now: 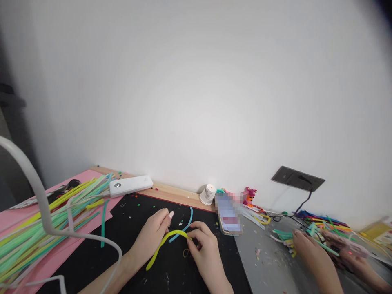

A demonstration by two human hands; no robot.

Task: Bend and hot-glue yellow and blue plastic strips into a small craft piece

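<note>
My left hand [153, 236] rests on a black mat [128, 245] with its fingers curled around the middle of a yellow pipe cleaner [161, 246] that bends in an arc. My right hand [204, 247] pinches the far end of the same yellow pipe cleaner between thumb and fingertips. A blue pipe cleaner [185, 226] lies on the mat just behind my hands, curving toward the wall.
A heap of green, yellow and white pipe cleaners [45, 228] lies on pink paper at the left, beside a white power bank [131, 185]. A phone [229, 214], a small cup [208, 194] and a toy stand by the wall. Another person's hands [309, 245] handle pipe cleaners at the right.
</note>
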